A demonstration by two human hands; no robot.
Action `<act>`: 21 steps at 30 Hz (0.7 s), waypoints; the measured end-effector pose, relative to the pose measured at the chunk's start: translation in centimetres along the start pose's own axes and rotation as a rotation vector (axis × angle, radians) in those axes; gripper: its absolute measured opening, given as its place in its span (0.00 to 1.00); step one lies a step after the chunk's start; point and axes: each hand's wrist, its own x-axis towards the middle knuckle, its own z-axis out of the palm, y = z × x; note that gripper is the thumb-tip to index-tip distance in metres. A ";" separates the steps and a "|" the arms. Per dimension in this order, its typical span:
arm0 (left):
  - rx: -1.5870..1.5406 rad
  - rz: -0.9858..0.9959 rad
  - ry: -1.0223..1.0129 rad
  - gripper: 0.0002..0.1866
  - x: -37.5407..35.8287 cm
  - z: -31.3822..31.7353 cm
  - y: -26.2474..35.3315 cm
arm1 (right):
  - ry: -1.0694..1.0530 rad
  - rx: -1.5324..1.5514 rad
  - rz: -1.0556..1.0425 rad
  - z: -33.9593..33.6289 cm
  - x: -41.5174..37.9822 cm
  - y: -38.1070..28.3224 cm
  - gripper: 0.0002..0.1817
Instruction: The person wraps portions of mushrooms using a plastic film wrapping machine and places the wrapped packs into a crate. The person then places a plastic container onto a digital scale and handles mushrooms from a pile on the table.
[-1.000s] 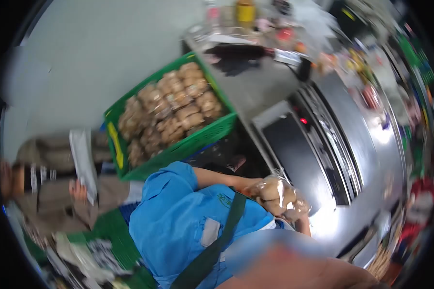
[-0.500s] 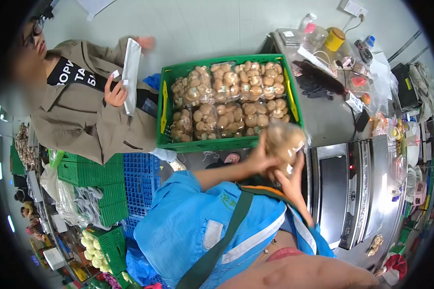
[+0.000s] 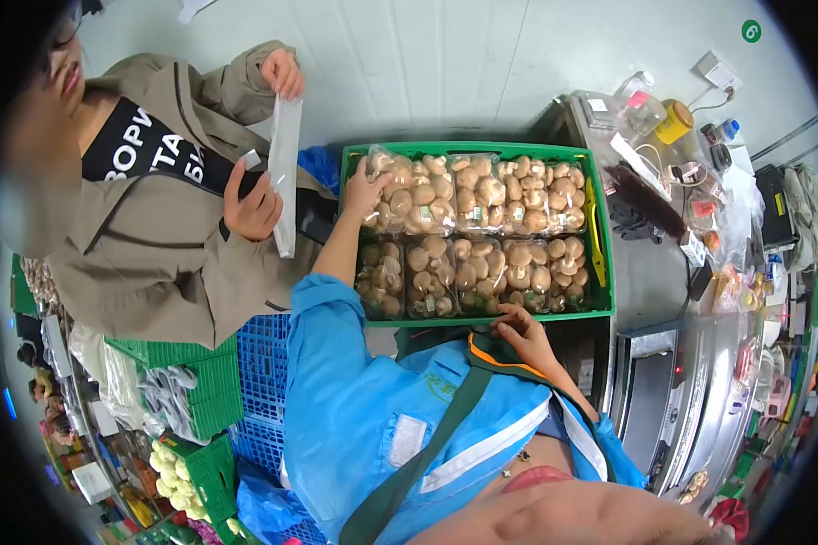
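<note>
A green crate holds clear packs of brown mushrooms in two rows. My left hand reaches across to its far left corner. The fingers grip the left side of a mushroom pack, which sits higher than the packs around it and leans on its neighbour. At the near rim of the crate is my right hand, fingers loosely bent and apart, with nothing seen in them. The near row of mushroom packs lies just beyond it.
A co-worker stands at the left, holding a flat white packet. A cluttered metal table adjoins the crate on the right, beside a metal appliance. Stacked green crates and blue crates stand at the lower left.
The mushroom pack I held in both hands at the crate's near right is gone from there. My left hand now grips a pack at the far left; my right hand has come away empty.
</note>
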 end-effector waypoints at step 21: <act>-0.058 0.947 0.159 0.15 -6.9 11.2 14.9 | 0.791 -0.205 -0.013 -3.9 -13.1 6.6 0.18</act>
